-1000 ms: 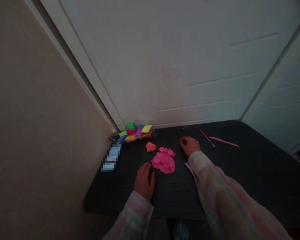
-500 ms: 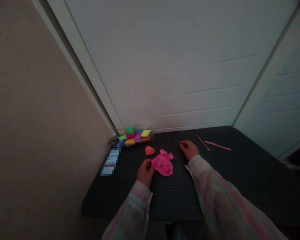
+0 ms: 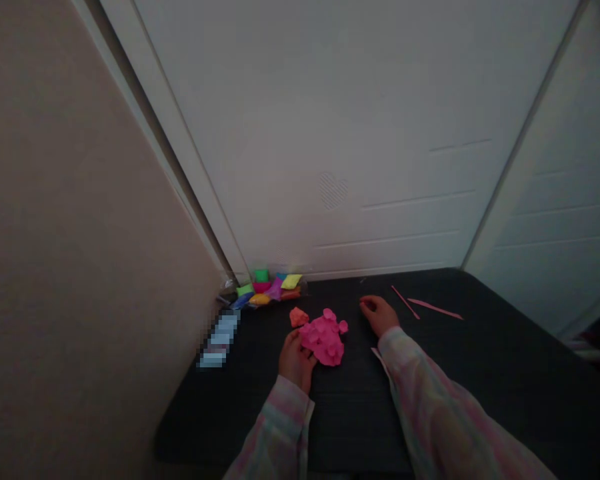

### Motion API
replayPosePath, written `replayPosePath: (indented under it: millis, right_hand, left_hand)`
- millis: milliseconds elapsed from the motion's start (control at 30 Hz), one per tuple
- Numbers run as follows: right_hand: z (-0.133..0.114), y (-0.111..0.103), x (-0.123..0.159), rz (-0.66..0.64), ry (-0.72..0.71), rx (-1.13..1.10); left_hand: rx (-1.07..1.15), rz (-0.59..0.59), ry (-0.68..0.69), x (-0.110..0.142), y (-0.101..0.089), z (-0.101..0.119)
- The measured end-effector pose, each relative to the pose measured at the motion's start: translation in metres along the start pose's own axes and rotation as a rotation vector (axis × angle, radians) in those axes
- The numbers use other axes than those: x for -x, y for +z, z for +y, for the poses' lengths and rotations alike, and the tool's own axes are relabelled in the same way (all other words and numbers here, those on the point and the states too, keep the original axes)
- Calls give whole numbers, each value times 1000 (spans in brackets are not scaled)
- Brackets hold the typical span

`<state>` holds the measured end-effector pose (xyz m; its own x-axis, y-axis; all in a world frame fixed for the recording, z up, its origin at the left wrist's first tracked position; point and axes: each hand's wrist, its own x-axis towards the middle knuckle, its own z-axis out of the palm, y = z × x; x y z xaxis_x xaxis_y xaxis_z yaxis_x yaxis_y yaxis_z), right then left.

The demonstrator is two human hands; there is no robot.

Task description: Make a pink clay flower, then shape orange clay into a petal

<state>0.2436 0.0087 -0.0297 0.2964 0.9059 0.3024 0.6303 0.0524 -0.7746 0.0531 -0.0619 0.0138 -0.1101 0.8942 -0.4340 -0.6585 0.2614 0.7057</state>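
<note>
A bright pink piece of modelling clay (image 3: 324, 340), flat with several small round discs standing up on it, is at the middle of the table. My left hand (image 3: 296, 363) grips its left edge, the fingers partly hidden beneath it. An orange lump of clay (image 3: 298, 317) lies just beyond that hand. To the right, my right hand (image 3: 381, 317) is closed in a pinch, apart from the pink clay. A reddish spot shows at its fingertips, too small to make out.
Colourful clay packets (image 3: 267, 290) in clear wrapping lie at the back left, against the white panel. A blurred pale item (image 3: 220, 341) is near the left edge. Two thin pink tools (image 3: 435, 309) lie right of my right hand on the dark table (image 3: 480, 373).
My left hand has turned and slid its fingers under the pink clay, which is now slightly tilted. My right hand stays pinched in about the same place. The view has tipped upward a little.
</note>
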Motion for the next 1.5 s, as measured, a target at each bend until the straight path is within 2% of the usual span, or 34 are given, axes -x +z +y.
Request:
replayPosePath:
  millis: [200, 400, 533, 667, 800, 867, 967, 1033, 1100, 1167, 1233, 1333, 1500]
  right_hand:
    - [3, 2, -1, 56, -9, -65]
    - [3, 0, -3, 148, 9, -114]
    - [6, -3, -6, 196, 39, -128]
    - [12, -4, -9, 214, 37, -133]
    - [8, -7, -7, 222, 0, -110]
    - [-2, -9, -4, 204, -56, -92]
    - [-25, -10, 9, 132, -195, -72]
    - [-40, -8, 24, 70, -302, -60]
    - [-52, -5, 41, -3, -481, -24]
    - [-57, -4, 57, -61, -653, 7]
    - [-58, -3, 70, -116, -752, 24]
    - [-53, -4, 78, -177, -768, 42]
    - [-48, -4, 74, -234, -713, 45]
  left_hand:
    - [134, 2, -65, -12, 9, 0]
    - [238, 18, -113, -28, 33, -16]
    - [219, 50, -97, -27, 43, -24]
    - [105, 12, -10, -19, 35, -22]
    - [-101, 144, 102, -10, 18, -11]
    - [-198, 139, 194, -7, 9, -6]
    - [-381, -11, 277, -5, 0, 1]
    - [-508, -144, 251, -5, -3, 3]
    - [-556, -296, 149, -5, -3, 4]
    - [-511, -447, 3, -6, -3, 4]
    - [-448, -565, -125, -6, -4, 4]
    - [-422, -647, -233, -8, -7, 4]
    - [-403, -684, -386, -18, -10, 7]
